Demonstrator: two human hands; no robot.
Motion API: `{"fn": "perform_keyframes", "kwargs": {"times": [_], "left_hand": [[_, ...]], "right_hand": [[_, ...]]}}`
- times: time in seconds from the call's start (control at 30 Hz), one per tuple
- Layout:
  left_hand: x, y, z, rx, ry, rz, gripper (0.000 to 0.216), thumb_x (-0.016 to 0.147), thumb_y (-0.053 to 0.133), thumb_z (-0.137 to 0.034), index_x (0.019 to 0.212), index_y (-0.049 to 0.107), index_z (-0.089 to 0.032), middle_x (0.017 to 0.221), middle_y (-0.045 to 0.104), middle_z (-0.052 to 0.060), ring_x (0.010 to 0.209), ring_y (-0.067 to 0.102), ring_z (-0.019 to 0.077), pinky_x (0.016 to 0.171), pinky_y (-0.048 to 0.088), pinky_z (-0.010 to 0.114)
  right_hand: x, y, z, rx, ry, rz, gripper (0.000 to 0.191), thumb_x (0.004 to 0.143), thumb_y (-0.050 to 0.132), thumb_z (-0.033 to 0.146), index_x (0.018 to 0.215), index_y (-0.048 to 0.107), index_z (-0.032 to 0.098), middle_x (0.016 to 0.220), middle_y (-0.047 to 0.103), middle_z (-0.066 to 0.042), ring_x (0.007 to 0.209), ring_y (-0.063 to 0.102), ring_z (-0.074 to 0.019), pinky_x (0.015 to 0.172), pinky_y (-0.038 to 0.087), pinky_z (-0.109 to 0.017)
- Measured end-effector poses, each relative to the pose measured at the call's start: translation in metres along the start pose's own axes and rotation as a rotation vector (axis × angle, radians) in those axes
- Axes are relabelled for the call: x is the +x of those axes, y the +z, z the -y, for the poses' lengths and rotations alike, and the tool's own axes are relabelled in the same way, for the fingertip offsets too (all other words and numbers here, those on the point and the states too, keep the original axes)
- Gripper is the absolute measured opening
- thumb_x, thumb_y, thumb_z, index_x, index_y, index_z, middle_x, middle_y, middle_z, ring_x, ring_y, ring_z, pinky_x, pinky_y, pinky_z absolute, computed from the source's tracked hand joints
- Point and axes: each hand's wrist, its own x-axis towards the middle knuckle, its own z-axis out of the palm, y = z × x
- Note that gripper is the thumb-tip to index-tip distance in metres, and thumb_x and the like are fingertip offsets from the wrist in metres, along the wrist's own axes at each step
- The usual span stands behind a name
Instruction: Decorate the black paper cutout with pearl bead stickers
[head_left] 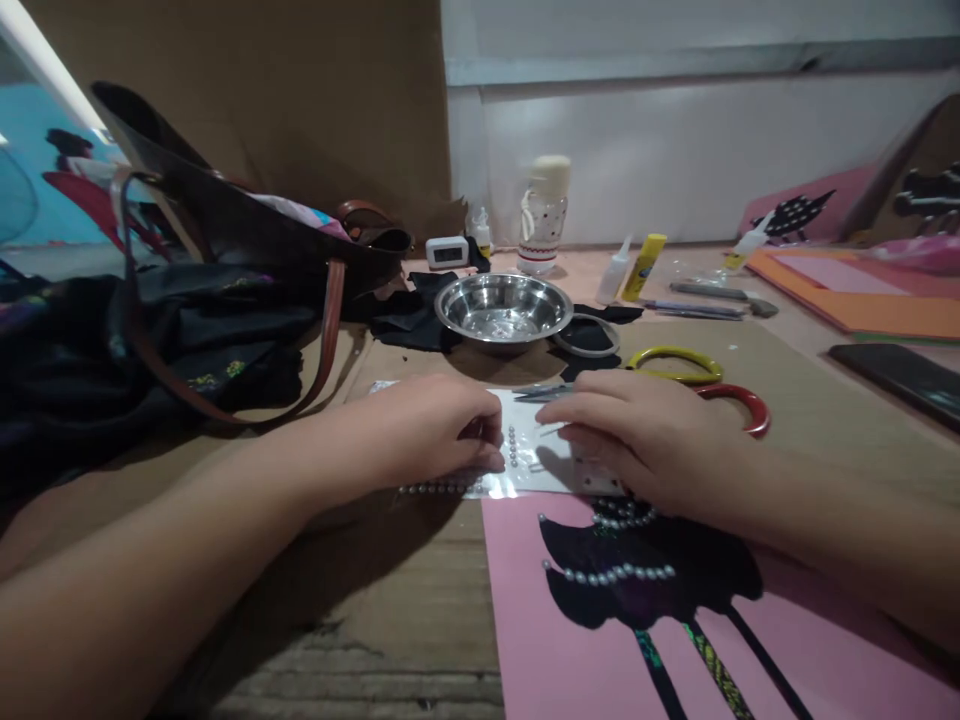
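Observation:
A white sheet of stick-on pearl beads (517,450) in clear plastic lies flat in front of me, with a short row of beads at its middle. My left hand (442,425) rests on its left part, fingers curled toward the thumb; what they pinch, if anything, is hidden. Over the right part lies my right hand (637,435), fingers apart and lightly bent, with no held thing visible. Just beyond its fingertips are the blades of scissors (544,393). Below the sheet is pink paper (517,620) bearing a black cut-out shape (660,560) trimmed with pearl rows and glittery strips.
A steel bowl (502,310) stands behind the sheet, beside a clear ring (589,335). Farther back are a bottle (542,220), a glue stick (643,268) and a small digital clock (447,252). A dark bag (247,240) fills the left; a phone (900,375) lies right.

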Motion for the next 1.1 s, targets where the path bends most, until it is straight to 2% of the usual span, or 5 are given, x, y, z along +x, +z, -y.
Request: {"fn": "perform_keyframes", "kwargs": {"times": [0.13,0.3,0.47,0.8,1.1], "left_hand": [[0.000,0.001,0.004,-0.011,0.031,-0.023,0.013,0.085,0.066,-0.036,0.091,0.072,-0.026,0.086,0.072,-0.001,0.075,0.059,0.0178,0.061,0.034,0.029],[0.001,0.002,0.004,-0.031,0.000,-0.004,0.016,0.085,0.066,-0.038,0.093,0.072,-0.026,0.086,0.073,-0.001,0.073,0.059,0.0174,0.058,0.032,0.028],[0.001,0.001,0.004,-0.042,0.008,-0.003,0.018,0.085,0.065,-0.039,0.093,0.072,-0.025,0.085,0.072,0.001,0.073,0.060,0.0175,0.058,0.033,0.028],[0.002,-0.001,-0.001,0.009,-0.009,0.016,0.019,0.087,0.064,-0.040,0.094,0.072,-0.024,0.086,0.073,0.001,0.071,0.060,0.0183,0.059,0.034,0.028],[0.002,0.001,0.002,-0.019,0.007,-0.012,0.017,0.085,0.065,-0.040,0.092,0.072,-0.026,0.084,0.072,0.000,0.072,0.060,0.0176,0.058,0.034,0.028]], "right_hand": [[-0.004,0.004,0.004,0.000,-0.112,0.044,0.021,0.095,0.051,0.019,0.095,0.072,0.018,0.080,0.064,-0.005,0.068,0.052,-0.0158,0.059,0.031,-0.029],[-0.005,0.008,0.003,0.041,-0.114,0.072,0.015,0.094,0.056,0.018,0.090,0.070,0.020,0.079,0.063,-0.002,0.065,0.049,-0.0129,0.058,0.028,-0.028],[-0.004,0.010,0.007,0.102,-0.094,0.107,0.019,0.087,0.057,0.008,0.073,0.063,0.021,0.073,0.058,0.002,0.061,0.044,-0.0112,0.057,0.026,-0.027],[-0.007,0.011,0.007,0.140,-0.099,0.223,0.017,0.089,0.057,0.009,0.078,0.058,0.021,0.076,0.056,0.003,0.063,0.041,-0.0123,0.059,0.024,-0.029],[-0.007,0.006,0.009,0.094,-0.070,0.145,0.019,0.085,0.056,0.008,0.074,0.061,0.022,0.074,0.056,0.003,0.062,0.042,-0.0124,0.059,0.023,-0.029]]}}
